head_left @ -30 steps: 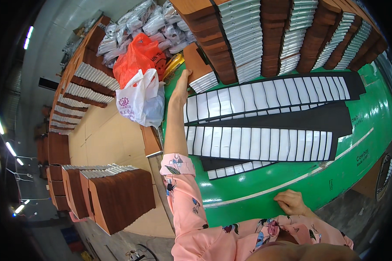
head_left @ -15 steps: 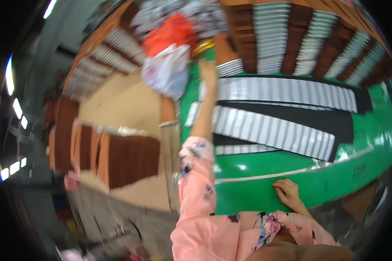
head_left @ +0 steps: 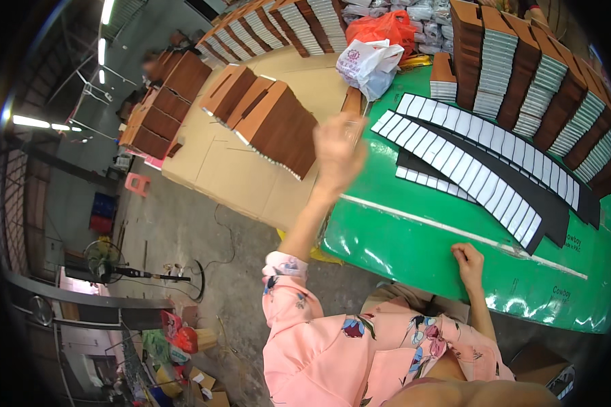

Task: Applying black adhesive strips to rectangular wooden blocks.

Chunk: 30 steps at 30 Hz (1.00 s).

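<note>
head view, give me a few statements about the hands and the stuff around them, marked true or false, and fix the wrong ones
1. Black strips with white panels lie on the green tabletop. True.
2. The right hand rests on the strips. False: it is at the tabletop, apart from them.
3. A brown stack appears left of the left hand. True.
4. The left hand grips the white plastic bag. False: it appears below the bag, apart from it.
5. The white plastic bag partly overlaps the red bag. True.
6. The left sleeve is plain blue. False: it is pink with a floral print.

A green table (head_left: pixel 400 237) (1 pale line (head_left: pixel 428 223) along it) bears white-panelled black strips (head_left: pixel 465 169) and brown-and-silver stacks (head_left: pixel 531 102).
</note>
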Available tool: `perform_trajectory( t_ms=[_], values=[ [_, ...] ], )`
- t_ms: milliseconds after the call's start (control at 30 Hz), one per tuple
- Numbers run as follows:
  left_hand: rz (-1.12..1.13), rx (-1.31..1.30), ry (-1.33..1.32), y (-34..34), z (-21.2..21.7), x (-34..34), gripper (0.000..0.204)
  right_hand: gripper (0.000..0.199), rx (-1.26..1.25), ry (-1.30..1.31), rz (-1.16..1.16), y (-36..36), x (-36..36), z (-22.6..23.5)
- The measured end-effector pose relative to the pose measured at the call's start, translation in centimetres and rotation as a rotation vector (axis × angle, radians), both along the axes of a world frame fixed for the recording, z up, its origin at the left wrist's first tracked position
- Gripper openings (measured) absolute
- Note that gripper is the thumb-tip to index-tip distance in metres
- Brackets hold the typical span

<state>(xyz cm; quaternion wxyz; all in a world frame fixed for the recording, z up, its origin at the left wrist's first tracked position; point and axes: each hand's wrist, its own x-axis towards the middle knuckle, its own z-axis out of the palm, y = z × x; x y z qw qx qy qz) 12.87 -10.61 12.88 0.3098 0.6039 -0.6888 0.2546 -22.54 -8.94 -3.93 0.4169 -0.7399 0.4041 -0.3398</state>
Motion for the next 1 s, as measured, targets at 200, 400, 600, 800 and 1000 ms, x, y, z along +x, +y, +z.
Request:
perform_trajectory(
  t_ms=[200, 400, 600, 800, 1000],
  values=[
    [0.625, 0.021, -0.194, 3.8, 4.8, 11.3, 0.052, 0.025, 0.238, -0.238, -0.032, 0.1, -0.1, -1.0],
    [0.919, 0.585, -0.023, 3.7, 5.9, 16.4, 0.075, 0.021, 0.166, -0.281, -0.067, 1.6, -0.5, -1.6],
    [0.853, 0.419, -0.187, 3.2, 6.4, 12.4, 0.078, 0.021, 0.251, -0.436, -0.243, 4.7, -3.9, -1.1],
    [0.064, 0.260, -0.399, 4.7, 0.8, -3.8, 0.058, 0.022, 0.146, -0.539, -0.331, 4.5, -4.0, 2.1],
    [-0.551, 0.389, -0.316, 8.9, -8.8, -19.9, 0.070, 0.025, 0.171, -0.413, -0.314, 5.0, -4.9, 3.2]
  ],
)
